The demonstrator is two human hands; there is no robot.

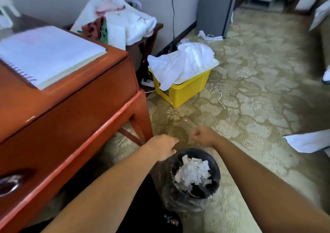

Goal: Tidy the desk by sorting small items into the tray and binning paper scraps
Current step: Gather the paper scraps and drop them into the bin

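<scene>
One round black bin (215, 163) stands upright on the carpet, mouth upward, heaped with torn white paper scraps (192, 172) (too many to count). At its far rim the left hand (162, 148) is held with fingers bent down, grasp not discernible, and the right hand (203, 136) is balled into a fist, nothing showing. Beyond, one spiral notebook (50, 54) is laid on the glossy wooden desk (71, 116).

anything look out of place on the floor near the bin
Yes. A tiny pink scrap lies on the carpet beyond the bin, not in it, and a loose white cord trails near the yellow box.
</scene>
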